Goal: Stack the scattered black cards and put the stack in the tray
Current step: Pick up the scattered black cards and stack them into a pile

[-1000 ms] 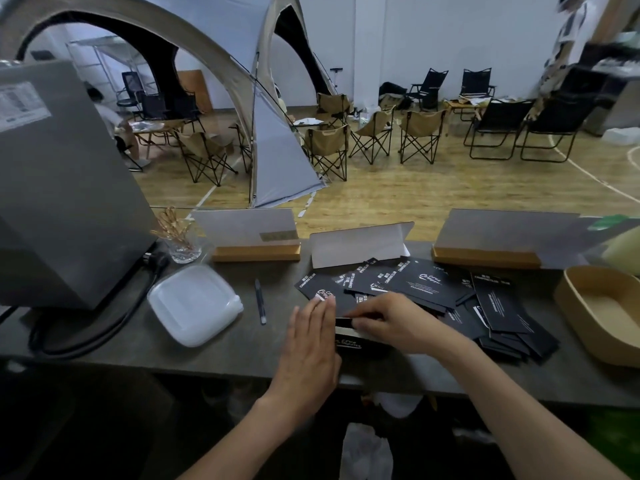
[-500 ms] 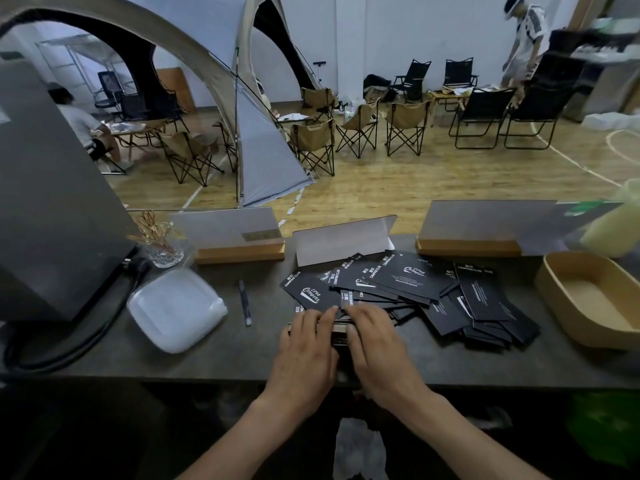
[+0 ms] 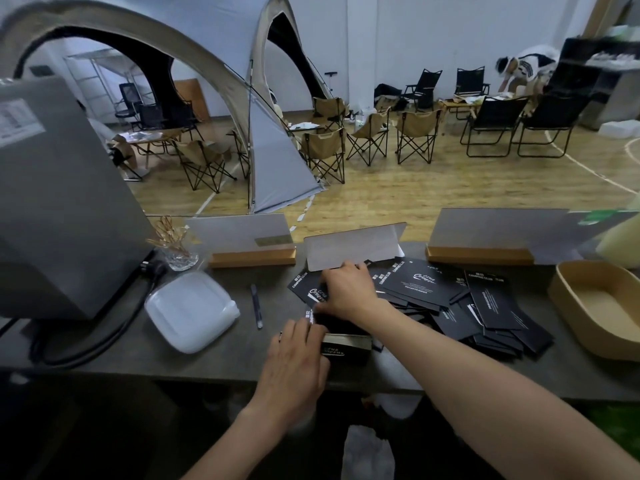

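A thick stack of black cards (image 3: 346, 348) stands near the counter's front edge. My left hand (image 3: 294, 362) is pressed against its left side, fingers closed on it. My right hand (image 3: 346, 289) reaches to the far side of the stack and pinches a loose black card (image 3: 306, 289) with white print. Several more black cards (image 3: 485, 306) lie scattered and overlapping to the right. The tan tray (image 3: 568, 303) stands empty at the right end of the counter.
A white plastic lid (image 3: 190, 310) and a pen (image 3: 256, 304) lie left of the stack. Three upright sign holders (image 3: 252, 244) line the counter's far edge, beside a glass of toothpicks (image 3: 176, 251). A grey machine (image 3: 59, 209) with a black cable fills the left side.
My right hand left the stack and reached forward to a loose card at the back. My left hand stayed at the stack's left side.
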A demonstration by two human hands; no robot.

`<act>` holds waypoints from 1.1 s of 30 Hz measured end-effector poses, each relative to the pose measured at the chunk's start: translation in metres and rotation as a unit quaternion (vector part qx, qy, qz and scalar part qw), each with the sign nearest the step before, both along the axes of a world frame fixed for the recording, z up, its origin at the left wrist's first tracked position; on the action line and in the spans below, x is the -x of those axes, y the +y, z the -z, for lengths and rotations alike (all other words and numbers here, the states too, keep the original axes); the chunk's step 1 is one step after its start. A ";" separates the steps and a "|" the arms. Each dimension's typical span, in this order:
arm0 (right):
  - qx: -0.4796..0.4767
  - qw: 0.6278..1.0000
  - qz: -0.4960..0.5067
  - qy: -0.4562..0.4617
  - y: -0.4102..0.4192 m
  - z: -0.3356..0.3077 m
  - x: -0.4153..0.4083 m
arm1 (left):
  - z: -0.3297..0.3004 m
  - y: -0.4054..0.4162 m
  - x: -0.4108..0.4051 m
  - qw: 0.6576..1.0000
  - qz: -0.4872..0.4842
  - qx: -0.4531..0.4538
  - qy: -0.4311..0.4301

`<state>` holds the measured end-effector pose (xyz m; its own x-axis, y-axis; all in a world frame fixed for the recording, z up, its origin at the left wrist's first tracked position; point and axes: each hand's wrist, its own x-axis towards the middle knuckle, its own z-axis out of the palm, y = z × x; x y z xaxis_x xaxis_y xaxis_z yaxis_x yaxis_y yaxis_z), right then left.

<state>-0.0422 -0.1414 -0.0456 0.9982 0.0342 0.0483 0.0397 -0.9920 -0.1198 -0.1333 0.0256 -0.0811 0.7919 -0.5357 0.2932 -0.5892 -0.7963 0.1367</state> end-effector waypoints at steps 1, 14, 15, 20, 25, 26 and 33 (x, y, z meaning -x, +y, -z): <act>-0.017 1.000 0.001 0.000 0.003 0.000 -0.003 | -0.001 0.002 0.000 1.000 -0.003 0.000 -0.001; -0.249 0.968 -0.009 -0.022 -0.023 -0.031 0.076 | 0.003 0.010 0.010 0.998 0.020 0.045 0.036; -0.256 0.966 -0.027 0.018 -0.023 -0.026 0.082 | 0.004 0.011 0.009 0.998 0.018 0.045 0.038; -0.424 0.890 -0.081 0.147 -0.033 -0.031 0.095 | 0.005 0.012 0.004 0.998 0.036 0.025 0.050; -0.282 0.956 0.057 -0.047 -0.076 -0.039 0.068 | -0.004 0.009 -0.001 0.999 0.038 -0.004 0.013; -0.201 0.975 0.077 -0.061 -0.084 -0.044 0.063 | -0.004 0.007 -0.002 0.999 0.040 -0.013 0.013; -0.050 0.991 0.105 0.069 -0.124 -0.047 0.049 | -0.009 -0.012 -0.005 0.996 0.049 -0.073 0.027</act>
